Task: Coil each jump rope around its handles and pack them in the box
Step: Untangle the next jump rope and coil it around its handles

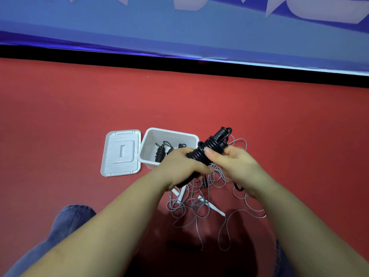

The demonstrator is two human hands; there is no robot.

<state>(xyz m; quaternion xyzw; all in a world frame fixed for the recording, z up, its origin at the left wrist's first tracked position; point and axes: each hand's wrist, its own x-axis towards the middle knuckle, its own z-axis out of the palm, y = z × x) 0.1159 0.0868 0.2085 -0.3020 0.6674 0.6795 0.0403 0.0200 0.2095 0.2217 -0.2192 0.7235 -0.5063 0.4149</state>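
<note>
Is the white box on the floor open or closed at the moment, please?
Open: the white box has no cover, its lid lies flat beside it, and coiled black ropes show inside.

No text can be read. The blue banner point(199, 27) along the back carries large white shapes cut off by the frame's top edge, and a faint pale line of print on the black handle point(220, 134) is too small to make out.
</note>
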